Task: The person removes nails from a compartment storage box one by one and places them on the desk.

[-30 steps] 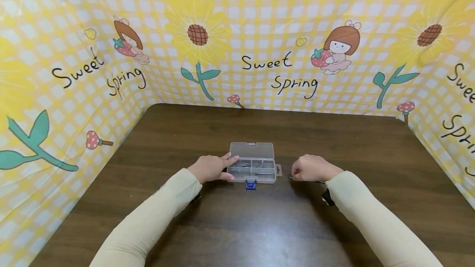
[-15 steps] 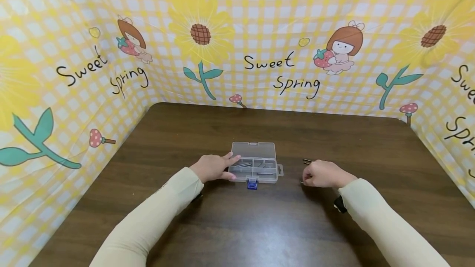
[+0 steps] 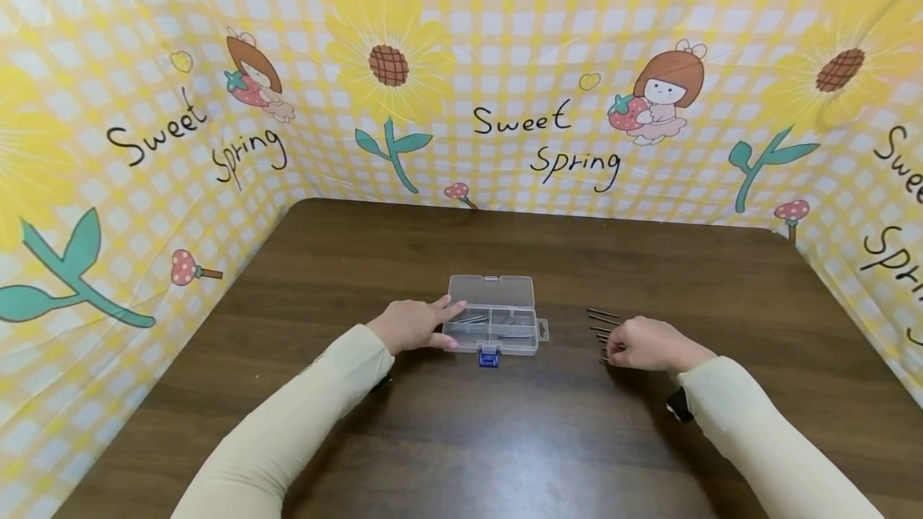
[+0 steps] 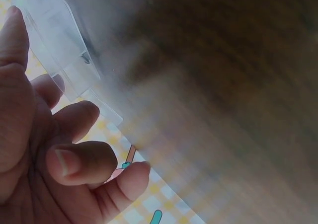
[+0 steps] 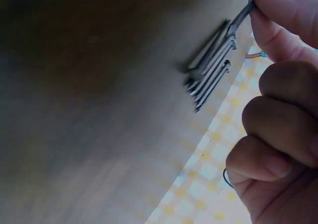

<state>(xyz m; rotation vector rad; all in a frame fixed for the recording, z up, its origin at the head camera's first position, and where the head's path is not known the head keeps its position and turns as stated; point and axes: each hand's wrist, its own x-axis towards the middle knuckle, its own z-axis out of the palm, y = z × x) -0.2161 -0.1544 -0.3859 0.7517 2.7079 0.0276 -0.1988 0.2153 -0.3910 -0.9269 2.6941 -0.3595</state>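
Observation:
A clear plastic compartment box [image 3: 466,349] sits on the table with its lid [image 3: 492,291] raised at the back and its blue latch [image 3: 489,358] hanging in front. Several metal nails [image 3: 472,319] lie in its compartments. My left hand [image 3: 411,325] rests at the box's left side, index finger straight over the rim, thumb at the front corner. To the right of the box, my right hand [image 3: 649,343] pinches a nail [image 5: 242,18] between thumb and index finger, the other fingers curled. In the right wrist view, several loose nails [image 5: 213,85] lie side by side close to it.
The brown wooden table [image 3: 461,439] is bounded at the back and sides by a yellow checked cloth [image 3: 433,158] with printed flowers and lettering. A hanging tab [image 3: 544,330] sticks out from the box's right end.
My right hand has moved to the right, away from the box, and several nails on the table have come into view beside it. My left hand has stayed at the box.

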